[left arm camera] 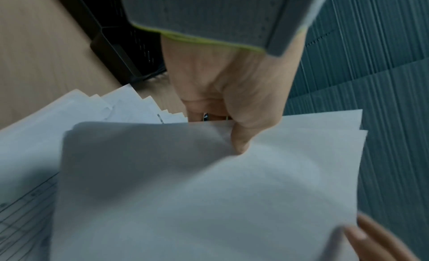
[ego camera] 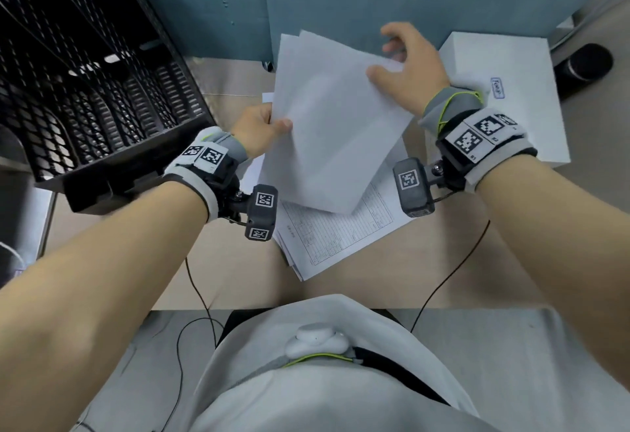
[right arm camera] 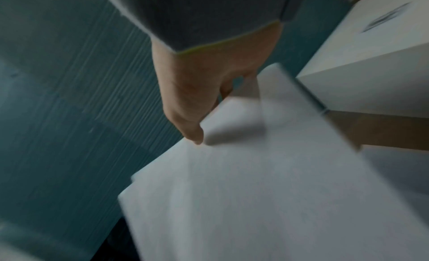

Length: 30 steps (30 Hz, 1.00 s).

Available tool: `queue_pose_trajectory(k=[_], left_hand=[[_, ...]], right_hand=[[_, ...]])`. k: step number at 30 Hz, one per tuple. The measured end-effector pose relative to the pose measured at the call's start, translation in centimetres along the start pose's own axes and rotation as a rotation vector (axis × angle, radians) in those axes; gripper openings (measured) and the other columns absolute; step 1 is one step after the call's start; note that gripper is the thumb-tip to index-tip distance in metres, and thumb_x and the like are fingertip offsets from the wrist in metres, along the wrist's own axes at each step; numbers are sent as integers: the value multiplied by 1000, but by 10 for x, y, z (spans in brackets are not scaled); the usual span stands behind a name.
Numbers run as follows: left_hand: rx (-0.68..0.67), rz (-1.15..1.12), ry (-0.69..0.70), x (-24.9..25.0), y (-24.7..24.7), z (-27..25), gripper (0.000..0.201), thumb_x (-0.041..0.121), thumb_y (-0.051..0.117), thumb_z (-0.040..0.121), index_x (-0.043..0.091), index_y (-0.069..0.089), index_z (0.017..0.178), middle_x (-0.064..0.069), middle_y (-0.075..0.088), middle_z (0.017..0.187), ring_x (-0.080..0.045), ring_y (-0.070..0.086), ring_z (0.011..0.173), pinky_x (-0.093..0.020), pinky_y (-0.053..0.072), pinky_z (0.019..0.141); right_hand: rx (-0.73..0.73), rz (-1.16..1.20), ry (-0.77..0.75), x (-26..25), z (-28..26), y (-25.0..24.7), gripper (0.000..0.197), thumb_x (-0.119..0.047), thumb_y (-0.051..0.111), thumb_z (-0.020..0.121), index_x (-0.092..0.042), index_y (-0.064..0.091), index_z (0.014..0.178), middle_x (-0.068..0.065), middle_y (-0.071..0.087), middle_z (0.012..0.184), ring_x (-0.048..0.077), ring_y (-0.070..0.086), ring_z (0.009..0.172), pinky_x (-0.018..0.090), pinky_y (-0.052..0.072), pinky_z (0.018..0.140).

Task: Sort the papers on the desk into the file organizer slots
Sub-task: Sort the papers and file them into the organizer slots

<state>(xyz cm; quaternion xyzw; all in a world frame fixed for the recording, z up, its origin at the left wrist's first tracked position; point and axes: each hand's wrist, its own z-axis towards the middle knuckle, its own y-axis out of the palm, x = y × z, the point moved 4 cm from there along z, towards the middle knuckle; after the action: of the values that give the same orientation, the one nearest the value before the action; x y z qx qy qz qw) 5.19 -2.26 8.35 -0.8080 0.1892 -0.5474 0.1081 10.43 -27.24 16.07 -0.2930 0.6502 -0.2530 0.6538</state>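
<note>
A small sheaf of blank white sheets (ego camera: 327, 124) is up off the desk (ego camera: 238, 271), held between both hands above the remaining stack of printed forms (ego camera: 341, 237). The left hand (ego camera: 259, 128) pinches the near left edge, thumb on top and fingers curled underneath. The right hand (ego camera: 409, 66) has the far right corner — thumb pressed on the top sheet, fingers bent round the edge, seemingly peeling or squaring the sheets; the wrist view is too blurred to say which.

Progress? Early, by my reading. The black mesh file organizer (ego camera: 102, 83) sits at the left, just beside the left wrist, and something pale shows in its slots, though I cannot tell whether that is paper. A fanned pile still lies on the desk, so most of the sorting looks left to do.

Writing: the forms carry ruled tables with print too small to read. The white box (ego camera: 511, 66) on the right bears a small blue label — illegible here.
</note>
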Motion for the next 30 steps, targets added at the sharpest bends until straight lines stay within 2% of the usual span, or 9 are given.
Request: queue_pose_trajectory(k=[3,7,11,16,19,22,24,27,30], left_hand=[[96,-107,10,-1,-10,4,6,8,58,94,13,61,94,-1,63,84,-9,57,69,-26,48,69],[133,-199,15,3,-11,5,5,9,59,94,12,64,95,-4,65,91,-18,61,85,-37,51,83],[127,-49,28,5,-4,4,7,5,55,95,9,60,94,3,58,81,1,53,64,-5,40,58],[37,220,-110,-13,8,8,23,3,53,92,10,50,71,0,48,64,-14,43,58,-7,32,39],[129,55,-151,-16,11,8,12,6,52,94,11,54,83,-1,51,66,-15,45,60,-15,37,49],[221,-134,-146,-22,-3,-4,13,12,53,96,14,63,105,1,62,86,-14,56,71,-13,45,61],[274,-234,-165,-33,-22,-11,21,13,55,95,6,65,112,-5,67,103,-21,63,90,-27,52,78],[325,-279,-173,-41,-48,-31,23,15,54,94,5,64,112,-8,66,102,-24,61,90,-32,47,65],[407,-222,-208,-63,-90,-55,25,23,54,91,8,66,107,-11,68,101,-31,65,89,-41,51,71]], right_hand=[[84,367,277,34,-11,-3,52,-18,65,81,-14,48,130,-5,56,119,9,56,105,21,45,90],[-70,681,484,52,-25,19,32,-9,61,74,-14,60,105,-2,63,89,20,58,83,31,46,65],[-95,539,465,60,-29,35,20,-14,64,72,-16,64,91,1,65,90,21,62,87,38,53,79],[-165,288,474,68,-30,51,11,-9,60,81,-11,51,75,3,48,76,24,51,81,40,48,81],[-161,271,430,60,-28,51,6,-11,57,86,-6,53,83,5,47,79,23,50,78,45,50,86],[-201,229,321,39,-22,56,9,-11,54,84,-5,56,78,5,49,73,18,47,70,34,44,68],[-235,217,254,21,-17,64,25,-19,56,80,5,59,75,5,49,72,13,46,67,29,39,65],[-324,170,141,-7,-15,80,26,-15,57,90,-8,56,65,0,48,64,4,42,51,15,35,52],[-444,87,2,-45,-22,116,37,-14,53,93,-9,42,58,1,38,59,15,32,56,24,27,49]])
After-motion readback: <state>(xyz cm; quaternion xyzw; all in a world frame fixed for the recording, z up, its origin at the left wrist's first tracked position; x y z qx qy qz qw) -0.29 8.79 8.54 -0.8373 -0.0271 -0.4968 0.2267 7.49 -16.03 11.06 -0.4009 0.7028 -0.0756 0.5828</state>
